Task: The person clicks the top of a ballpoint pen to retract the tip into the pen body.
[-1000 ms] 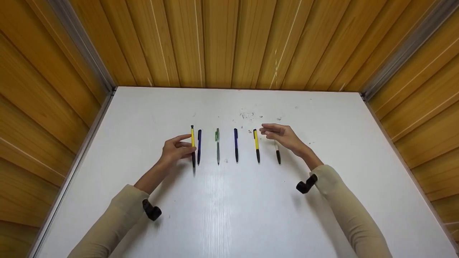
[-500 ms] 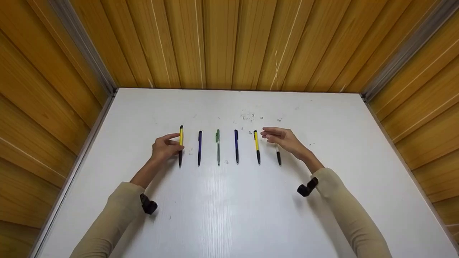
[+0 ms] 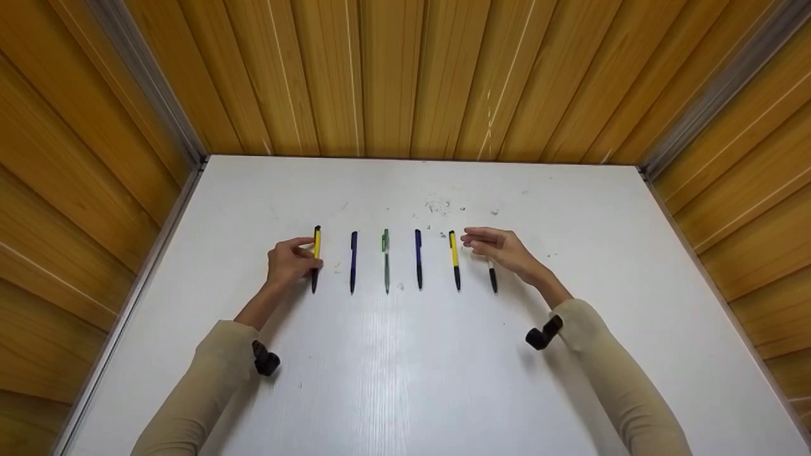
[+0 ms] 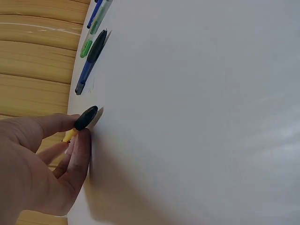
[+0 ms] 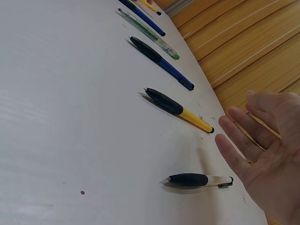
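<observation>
My left hand (image 3: 290, 263) pinches a yellow-and-black pen (image 3: 316, 253) between thumb and fingers at the left end of a row of pens. In the left wrist view that pen's black grip (image 4: 86, 118) pokes out past the fingertips, close over the table. To its right lie a blue pen (image 3: 353, 263), a clear green pen (image 3: 386, 263), a second blue pen (image 3: 418, 259) and another yellow-and-black pen (image 3: 454, 259). My right hand (image 3: 504, 247) hovers with relaxed fingers over a white-and-black pen (image 5: 192, 180), holding nothing; in the head view it hides that pen's upper part.
The pens lie roughly parallel on a white table (image 3: 393, 380), tips toward me. Wood-patterned walls (image 3: 386, 76) close in the back and both sides. Dark smudges (image 3: 437, 204) mark the tabletop behind the row. A black wrist camera (image 3: 266, 360) sits on the left sleeve, another on the right.
My left hand has carried the yellow-and-black pen leftward, away from the neighbouring blue pen, and lowered it slightly. The right hand has stayed nearly still.
</observation>
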A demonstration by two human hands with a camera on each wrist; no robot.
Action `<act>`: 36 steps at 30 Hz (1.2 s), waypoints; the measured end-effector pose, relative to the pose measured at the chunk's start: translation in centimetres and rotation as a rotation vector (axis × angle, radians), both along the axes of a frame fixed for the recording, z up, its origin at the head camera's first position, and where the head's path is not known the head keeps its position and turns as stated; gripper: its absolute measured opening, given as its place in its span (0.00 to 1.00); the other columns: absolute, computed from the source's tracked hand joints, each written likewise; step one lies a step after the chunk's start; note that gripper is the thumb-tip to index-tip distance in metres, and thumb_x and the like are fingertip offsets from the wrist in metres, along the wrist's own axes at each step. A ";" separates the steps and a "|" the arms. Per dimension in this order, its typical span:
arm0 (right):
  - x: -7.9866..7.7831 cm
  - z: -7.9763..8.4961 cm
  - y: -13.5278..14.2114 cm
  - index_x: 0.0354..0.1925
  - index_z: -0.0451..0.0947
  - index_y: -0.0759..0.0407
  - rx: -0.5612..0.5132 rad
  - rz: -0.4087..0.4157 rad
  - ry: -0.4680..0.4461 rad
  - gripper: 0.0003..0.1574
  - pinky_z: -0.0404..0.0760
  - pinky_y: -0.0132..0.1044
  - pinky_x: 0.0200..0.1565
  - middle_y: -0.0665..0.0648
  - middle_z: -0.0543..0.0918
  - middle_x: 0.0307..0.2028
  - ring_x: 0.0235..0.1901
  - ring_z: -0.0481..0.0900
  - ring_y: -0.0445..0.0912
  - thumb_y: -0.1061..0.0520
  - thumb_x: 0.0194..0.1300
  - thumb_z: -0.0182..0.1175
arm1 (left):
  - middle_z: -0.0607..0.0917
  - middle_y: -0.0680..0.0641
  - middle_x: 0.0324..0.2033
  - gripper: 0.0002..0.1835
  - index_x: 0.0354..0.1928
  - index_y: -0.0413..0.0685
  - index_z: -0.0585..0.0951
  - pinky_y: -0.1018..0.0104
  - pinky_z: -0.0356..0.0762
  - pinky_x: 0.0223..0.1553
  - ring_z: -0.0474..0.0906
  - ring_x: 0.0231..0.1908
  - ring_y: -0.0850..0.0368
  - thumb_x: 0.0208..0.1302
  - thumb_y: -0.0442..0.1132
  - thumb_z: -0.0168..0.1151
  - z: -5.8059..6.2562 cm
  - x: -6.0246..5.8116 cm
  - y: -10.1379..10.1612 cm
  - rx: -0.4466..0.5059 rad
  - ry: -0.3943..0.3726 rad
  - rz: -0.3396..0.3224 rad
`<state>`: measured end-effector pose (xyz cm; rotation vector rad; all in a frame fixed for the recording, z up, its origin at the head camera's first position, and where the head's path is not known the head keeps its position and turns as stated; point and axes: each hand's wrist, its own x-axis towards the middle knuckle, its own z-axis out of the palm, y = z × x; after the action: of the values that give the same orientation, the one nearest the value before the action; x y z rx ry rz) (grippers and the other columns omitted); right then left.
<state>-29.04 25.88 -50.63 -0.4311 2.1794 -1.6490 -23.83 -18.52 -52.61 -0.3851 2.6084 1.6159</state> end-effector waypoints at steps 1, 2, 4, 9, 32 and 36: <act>0.0 0.0 0.0 0.71 0.66 0.71 -0.002 0.001 0.002 0.32 0.82 0.28 0.61 0.71 0.76 0.66 0.58 0.81 0.38 0.57 0.76 0.59 | 0.87 0.39 0.40 0.30 0.63 0.41 0.81 0.76 0.83 0.29 0.82 0.30 0.59 0.56 0.27 0.71 0.0 0.0 0.1 -0.029 0.011 -0.003; 0.1 0.0 0.0 0.71 0.66 0.71 -0.006 0.003 0.003 0.32 0.82 0.28 0.61 0.71 0.76 0.66 0.58 0.81 0.38 0.57 0.76 0.59 | 0.87 0.38 0.39 0.29 0.63 0.40 0.81 0.76 0.83 0.27 0.82 0.30 0.59 0.56 0.27 0.71 0.1 0.1 0.2 -0.061 0.024 -0.007; 0.1 0.0 0.1 0.71 0.65 0.72 -0.010 0.010 0.007 0.33 0.82 0.28 0.61 0.72 0.75 0.66 0.59 0.81 0.39 0.57 0.76 0.58 | 0.88 0.37 0.39 0.28 0.61 0.39 0.82 0.77 0.80 0.24 0.82 0.29 0.58 0.55 0.27 0.72 0.1 0.2 0.3 -0.123 0.045 -0.017; 0.3 0.0 0.0 0.71 0.64 0.74 -0.017 0.021 0.002 0.33 0.81 0.28 0.62 0.73 0.74 0.67 0.61 0.80 0.42 0.58 0.76 0.58 | 0.88 0.37 0.38 0.27 0.60 0.37 0.82 0.77 0.75 0.22 0.81 0.28 0.59 0.56 0.29 0.73 0.1 0.3 0.2 -0.193 0.063 -0.038; 0.8 0.0 0.4 0.72 0.66 0.70 0.025 0.013 0.000 0.33 0.82 0.41 0.65 0.71 0.76 0.66 0.66 0.77 0.59 0.57 0.76 0.59 | 0.86 0.34 0.47 0.23 0.66 0.38 0.77 0.61 0.91 0.42 0.89 0.37 0.51 0.71 0.34 0.62 1.9 -0.6 3.9 0.157 0.024 -0.131; 0.9 0.1 0.4 0.72 0.67 0.69 0.040 0.010 0.002 0.32 0.83 0.38 0.64 0.70 0.77 0.66 0.65 0.79 0.55 0.56 0.76 0.58 | 0.85 0.36 0.45 0.23 0.65 0.37 0.77 0.63 0.91 0.40 0.88 0.36 0.50 0.69 0.31 0.61 1.5 -0.9 5.1 0.153 0.009 -0.131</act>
<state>-28.12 26.33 -50.57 -0.4318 2.2040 -1.5971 -24.74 -13.40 -51.13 -0.1944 2.4372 1.7603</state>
